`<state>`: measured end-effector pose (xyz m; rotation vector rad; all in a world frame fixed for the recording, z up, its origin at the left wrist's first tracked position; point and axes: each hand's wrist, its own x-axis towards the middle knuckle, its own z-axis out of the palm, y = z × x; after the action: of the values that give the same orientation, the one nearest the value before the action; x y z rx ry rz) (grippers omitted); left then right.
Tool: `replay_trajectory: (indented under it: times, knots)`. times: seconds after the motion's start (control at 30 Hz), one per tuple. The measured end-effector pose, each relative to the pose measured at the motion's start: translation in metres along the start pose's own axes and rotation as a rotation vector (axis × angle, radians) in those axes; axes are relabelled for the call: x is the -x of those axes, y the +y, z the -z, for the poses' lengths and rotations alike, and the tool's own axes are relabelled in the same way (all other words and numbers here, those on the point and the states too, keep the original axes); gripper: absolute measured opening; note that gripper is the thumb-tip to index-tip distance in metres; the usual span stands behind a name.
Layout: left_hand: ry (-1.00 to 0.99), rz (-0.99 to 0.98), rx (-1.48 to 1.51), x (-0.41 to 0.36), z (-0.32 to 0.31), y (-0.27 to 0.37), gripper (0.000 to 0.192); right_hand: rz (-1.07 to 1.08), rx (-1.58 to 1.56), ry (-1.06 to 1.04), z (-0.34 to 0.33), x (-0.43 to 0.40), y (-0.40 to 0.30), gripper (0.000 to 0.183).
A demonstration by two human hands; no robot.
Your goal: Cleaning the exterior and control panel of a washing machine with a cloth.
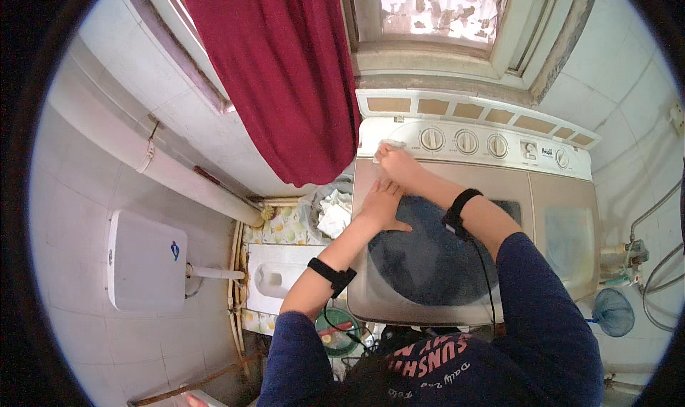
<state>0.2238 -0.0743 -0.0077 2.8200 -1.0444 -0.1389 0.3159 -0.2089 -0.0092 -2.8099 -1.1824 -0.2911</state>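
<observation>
In front of me stands a twin-tub washing machine with a beige top (444,174) and a white control panel (514,152) bearing several round knobs. My right hand (398,164) grips a thin, pale cloth (393,142) against the panel's left end. Much of the cloth is hidden under the fingers. Just below it, my left hand (381,206) lies flat with fingers spread near the left edge of the dark, see-through washer lid (433,262). It holds nothing. A smaller translucent lid (570,241) covers the right-hand tub.
A dark red curtain (278,75) hangs at the machine's back left, over a lined bin (332,211) with white paper. A squat toilet (278,278), a green basin (337,332) and a wall cistern (147,262) are leftward. Hoses (658,257) and a blue net (614,312) are right.
</observation>
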Motion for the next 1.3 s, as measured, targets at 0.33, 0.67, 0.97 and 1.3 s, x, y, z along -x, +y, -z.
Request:
replay_trajectory:
  times: [0.33,0.67,0.97,1.3]
  knots:
    - [-0.077,0.098,-0.010,0.000,0.001,0.006,0.115,0.039,-0.046,-0.007,-0.009,-0.021,0.005,0.037]
    - [-0.046,0.141,0.003,0.008,-0.002,0.001,0.116,0.049,-0.443,0.434,-0.013,-0.043,-0.001,0.016]
    - [-0.007,0.121,0.011,0.008,-0.005,-0.001,0.116,0.128,-0.342,0.473,-0.023,-0.077,-0.001,0.009]
    - [-0.044,0.137,0.005,0.003,-0.004,0.008,0.116,0.194,-0.209,0.328,-0.024,-0.075,-0.002,0.013]
